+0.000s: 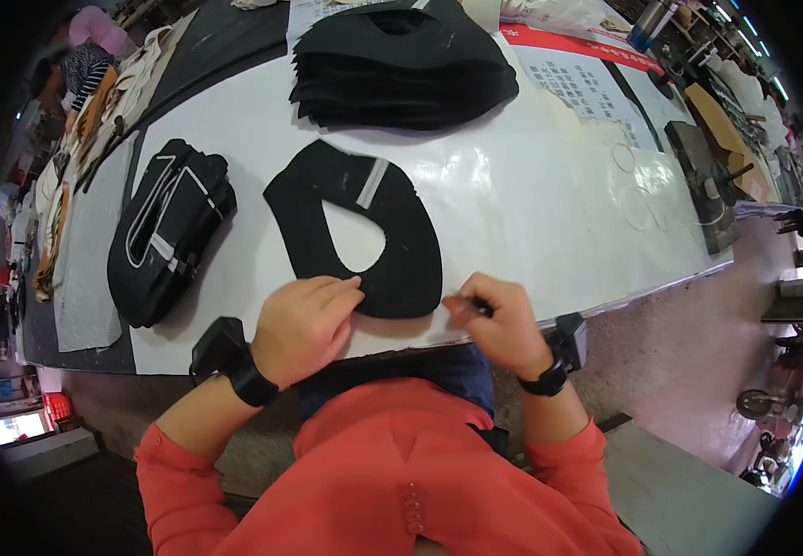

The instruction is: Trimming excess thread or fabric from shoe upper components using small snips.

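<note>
A black shoe-upper-shaped piece [411, 243] lies flat before me, with a large opening in its middle and a pale strip across its upper part. My left hand [307, 320] is at its lower left edge, fingers bent together with the fingertips on the black material. Just right of the piece's lower right edge, my right hand [501, 320] is closed around a short, dark, pen-like tool [482, 307]. Most of that tool is hidden by the fingers, so its exact kind does not show.
A tall stack of similar black pieces [401, 88] stands at the far side of the white-covered table [550, 213]. To the left sits a smaller black bundle [165, 241] with white edging. A metal block [702, 185] lies at the right edge; another person [87, 69] bends at the far left.
</note>
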`<state>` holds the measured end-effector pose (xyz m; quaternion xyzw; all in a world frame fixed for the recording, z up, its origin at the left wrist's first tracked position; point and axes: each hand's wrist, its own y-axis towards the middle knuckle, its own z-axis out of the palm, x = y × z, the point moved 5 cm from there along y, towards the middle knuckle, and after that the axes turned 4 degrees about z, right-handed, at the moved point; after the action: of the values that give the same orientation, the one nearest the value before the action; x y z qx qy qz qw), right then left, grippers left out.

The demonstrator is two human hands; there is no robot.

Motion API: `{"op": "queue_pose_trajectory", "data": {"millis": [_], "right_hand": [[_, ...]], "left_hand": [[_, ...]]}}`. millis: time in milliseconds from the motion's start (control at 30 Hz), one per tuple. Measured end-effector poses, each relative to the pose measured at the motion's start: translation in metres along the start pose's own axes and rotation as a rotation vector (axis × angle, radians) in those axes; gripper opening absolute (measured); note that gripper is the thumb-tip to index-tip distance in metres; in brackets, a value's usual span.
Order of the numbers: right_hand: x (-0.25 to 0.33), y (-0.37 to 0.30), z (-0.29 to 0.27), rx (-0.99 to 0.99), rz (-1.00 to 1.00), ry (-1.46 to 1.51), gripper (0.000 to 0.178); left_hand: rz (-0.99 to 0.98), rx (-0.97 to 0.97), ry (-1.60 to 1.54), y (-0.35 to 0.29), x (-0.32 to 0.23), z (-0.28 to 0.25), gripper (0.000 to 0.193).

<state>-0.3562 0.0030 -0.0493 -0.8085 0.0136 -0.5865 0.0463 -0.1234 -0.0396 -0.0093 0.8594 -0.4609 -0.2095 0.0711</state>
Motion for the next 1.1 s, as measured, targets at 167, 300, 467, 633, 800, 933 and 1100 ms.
{"op": "queue_pose_trajectory", "data": {"millis": [167, 300, 467, 633, 800, 933, 1100], "right_hand": [[-0.005, 0.012, -0.068, -0.238, -0.047, -0.163, 0.031], [-0.02, 0.019, -0.174, -0.663, -0.112, -0.379, 0.032], [-0.063, 0.007, -0.274, -0.851, 0.174, -0.491, 0.025], [-0.05, 0.029, -0.265, -0.432, -0.039, -0.945, 0.024], [-0.045, 0.051, -0.255, -0.288, -0.08, -1.148, 0.027], [-0.042, 0.068, -0.252, -0.107, 0.142, -1.349, 0.019], [-0.031, 0.078, -0.241, -0.12, 0.091, -1.284, 0.012]], "left_hand": [[0.063, 0.049, -0.115, -0.016, -0.024, 0.003, 0.029], [0.008, -0.034, -0.125, -0.03, -0.012, 0.0, 0.03], [-0.173, -0.069, -0.098, -0.031, 0.008, 0.003, 0.033], [-0.303, 0.003, 0.014, -0.043, 0.01, 0.008, 0.043], [-0.318, 0.017, 0.041, -0.046, 0.005, 0.013, 0.045], [-0.319, 0.004, 0.058, -0.049, -0.01, 0.017, 0.046], [-0.26, -0.028, -0.01, -0.051, -0.015, 0.019, 0.047]]}}
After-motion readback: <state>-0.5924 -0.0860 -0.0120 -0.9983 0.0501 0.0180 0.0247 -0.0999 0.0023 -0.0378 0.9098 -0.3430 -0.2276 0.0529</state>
